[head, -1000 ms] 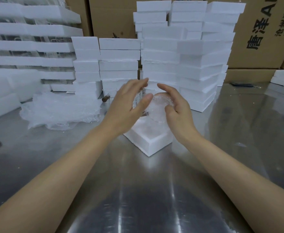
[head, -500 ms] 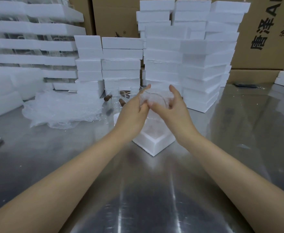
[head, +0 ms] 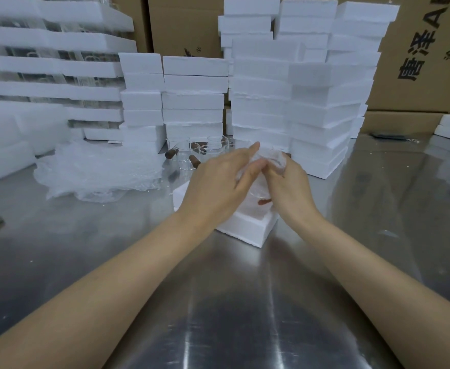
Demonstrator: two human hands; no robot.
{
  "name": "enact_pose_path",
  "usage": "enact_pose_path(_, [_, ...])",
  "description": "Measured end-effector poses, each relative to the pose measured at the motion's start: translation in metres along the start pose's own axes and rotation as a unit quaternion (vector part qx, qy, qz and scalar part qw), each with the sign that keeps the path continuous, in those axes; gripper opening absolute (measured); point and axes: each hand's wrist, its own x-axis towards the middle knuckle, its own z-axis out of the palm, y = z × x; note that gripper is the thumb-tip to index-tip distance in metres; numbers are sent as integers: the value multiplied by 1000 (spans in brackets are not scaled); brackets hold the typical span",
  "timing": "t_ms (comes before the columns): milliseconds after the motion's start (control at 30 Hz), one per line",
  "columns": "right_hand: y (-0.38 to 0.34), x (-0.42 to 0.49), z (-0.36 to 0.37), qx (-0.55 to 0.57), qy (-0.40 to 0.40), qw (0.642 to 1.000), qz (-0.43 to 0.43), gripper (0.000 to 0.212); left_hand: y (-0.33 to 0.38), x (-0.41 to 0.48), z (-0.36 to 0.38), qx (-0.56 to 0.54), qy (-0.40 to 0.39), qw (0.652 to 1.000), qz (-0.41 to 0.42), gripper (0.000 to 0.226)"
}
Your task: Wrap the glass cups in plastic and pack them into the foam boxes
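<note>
Head view: since a second ago the two hands have closed together and dropped lower, so the wrapped glass cup (head: 261,185) now sits just over the open foam box (head: 245,229) instead of being held up in front of the stacks. Its brown handle (head: 265,201), hidden half a second ago, now shows between the wrists. The left hand (head: 218,187) lies over the near side of the cup with thumb and fingers pinching the plastic wrap (head: 275,159) against it. The right hand (head: 290,187) curls round the far side, gripping the bunched plastic at the top.

The foam box stands on the steel surface (head: 218,302) right under the hands. The cup's lower end is at its opening, but whether it touches the bottom cannot be told, and the rest of the hollow is hidden by the hands. Behind it, bare glass cups (head: 181,153) with brown handles stand in a group on the surface, beside a heap of bubble wrap (head: 98,169). Closed foam boxes are piled in stacks (head: 285,89) further back, in front of cardboard cartons (head: 418,49). At far left, long foam trays (head: 45,41) are layered with clear glassware between them
</note>
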Motion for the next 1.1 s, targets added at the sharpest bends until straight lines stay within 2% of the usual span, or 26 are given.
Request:
enact_pose_path(133, [5, 5, -1, -72, 35, 997, 4, 10, 3, 0, 2, 36, -15, 999, -4, 43])
enact_pose_path(233, [4, 3, 3, -47, 25, 999, -10, 15, 4, 0, 2, 90, 11, 996, -6, 42])
enact_pose_path(333, [1, -2, 8, -48, 13, 998, -44, 12, 2, 1, 0, 72, 39, 996, -44, 33])
enact_pose_path(433, [-1, -7, 10, -56, -20, 994, -92, 21, -3, 0, -1, -6, 113, 990, -89, 20])
enact_pose_path(533, [0, -7, 12, -23, -26, 997, -69, 50, -7, 3, -3, -53, 140, 981, -120, 25])
enact_pose_path(600, [2, -7, 12, -56, -30, 995, -80, 55, -5, 3, -2, -58, 140, 979, -134, 32])
enact_pose_path(700, [6, -8, 7, -147, -39, 978, -142, 47, 5, -3, 0, -39, 100, 988, -112, 51])
enact_pose_path(867, [2, -4, -1, -151, 21, 971, -184, 37, 12, -2, -2, -69, 84, 992, -65, 48])
enact_pose_path(967, [3, -2, -3, -149, 40, 974, -166, 38, 11, 0, -3, -10, 48, 999, 0, 42])
enact_pose_path(1100, [0, -4, 2, -107, 58, 981, -154, 30, 8, 4, -3, -84, 74, 992, -64, 36])
